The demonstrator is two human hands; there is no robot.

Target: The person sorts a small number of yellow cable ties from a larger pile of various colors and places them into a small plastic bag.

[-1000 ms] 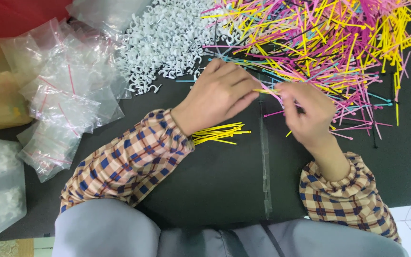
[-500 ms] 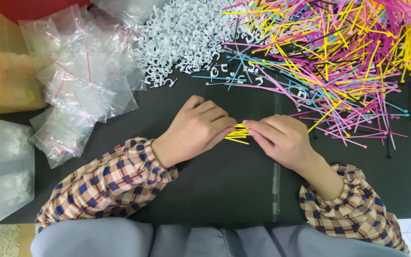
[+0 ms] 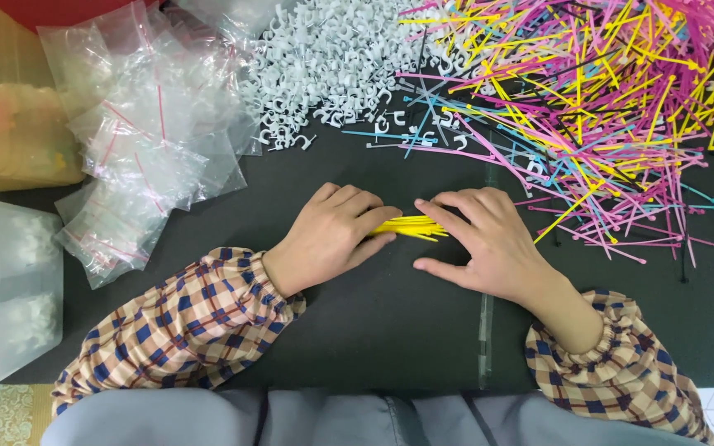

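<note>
- Most of the small bunch of yellow ties [image 3: 411, 226] was hidden under the two hands; only its middle showed between them, so I could not count the ties.
- A clear tub [image 3: 6, 289] on the left was cut off by the edge, and what lay inside was too blurry to tell.
- A yellow box [image 3: 10, 124] at the far left was partly covered by a heap of clear zip bags [image 3: 142, 140].
- The left hand [image 3: 332, 235] lay bent over the left end of the yellow ties, with its fingers curled down on them, holding them against the black mat [image 3: 373, 330].
- The right hand [image 3: 485, 244] was fairly flat and loose, fingers pressing on the right end of the bunch, thumb stretched out on the mat.
- The bunch sat on the mat in the middle, near the person.
- Far off lay a pile of white clips [image 3: 332, 58] and, to its right, a big mess of pink, yellow and blue ties [image 3: 605, 107].
</note>
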